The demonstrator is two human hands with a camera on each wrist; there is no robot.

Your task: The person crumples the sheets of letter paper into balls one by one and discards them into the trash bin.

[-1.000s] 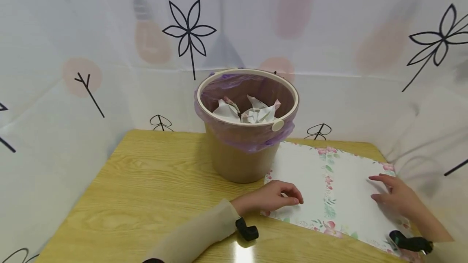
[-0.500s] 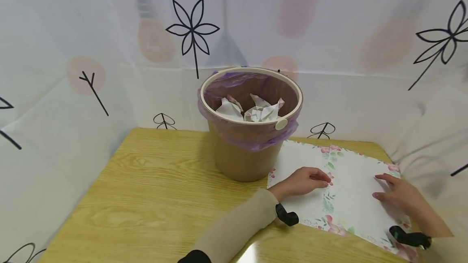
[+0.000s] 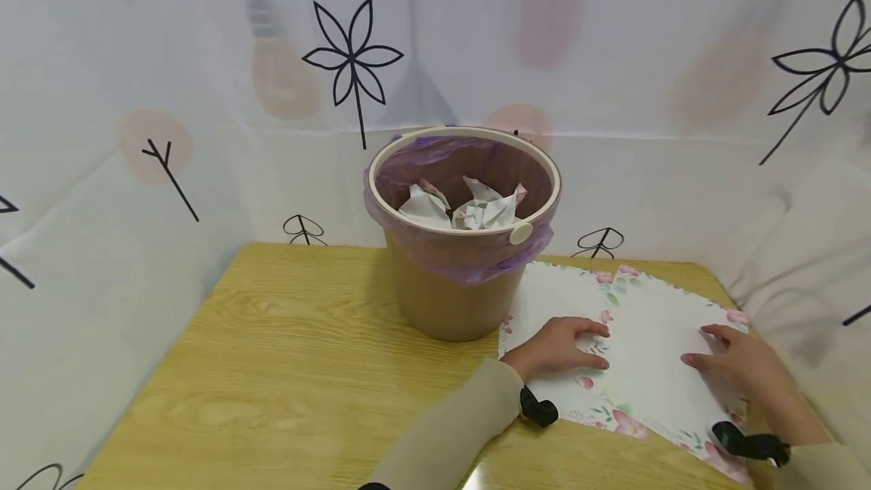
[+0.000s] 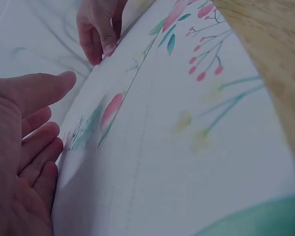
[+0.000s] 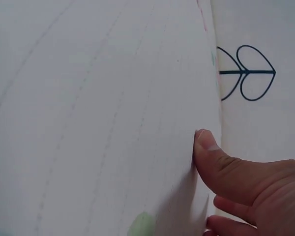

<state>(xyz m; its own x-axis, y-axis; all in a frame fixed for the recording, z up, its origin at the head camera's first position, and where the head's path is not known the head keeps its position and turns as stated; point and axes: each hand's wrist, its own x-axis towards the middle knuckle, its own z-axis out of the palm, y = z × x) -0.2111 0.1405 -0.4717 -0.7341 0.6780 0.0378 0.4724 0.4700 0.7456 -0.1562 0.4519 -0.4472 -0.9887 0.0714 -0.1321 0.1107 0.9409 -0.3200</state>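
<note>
Two white sheets of paper with flowered borders lie on the table: a left sheet (image 3: pixel 544 297) and a right sheet (image 3: pixel 653 324) whose left edge overlaps it. My left hand (image 3: pixel 558 348) is over the left sheet, thumb and fingers spread apart towards the right sheet. In the left wrist view its fingers are close to the paper surface, with nothing between them and the thumb. On the right part of the right sheet, my right hand (image 3: pixel 742 365) touches the paper with fingertips and thumb (image 5: pixel 211 152); thumb and index finger are apart in the head view.
A brown bin (image 3: pixel 449 301) lined with a purple bag (image 3: pixel 469 267) stands at the back middle, its base beside the left sheet. Crumpled paper (image 3: pixel 493 210) lies inside it. Bare wooden table (image 3: pixel 292 346) extends to the left. A patterned cloth (image 3: pixel 204 59) hangs behind and at both sides.
My left hand has moved right across the left sheet, and its thumb and fingers have spread. The right sheet has turned and slid slightly left, with my right hand moving a little with it.
</note>
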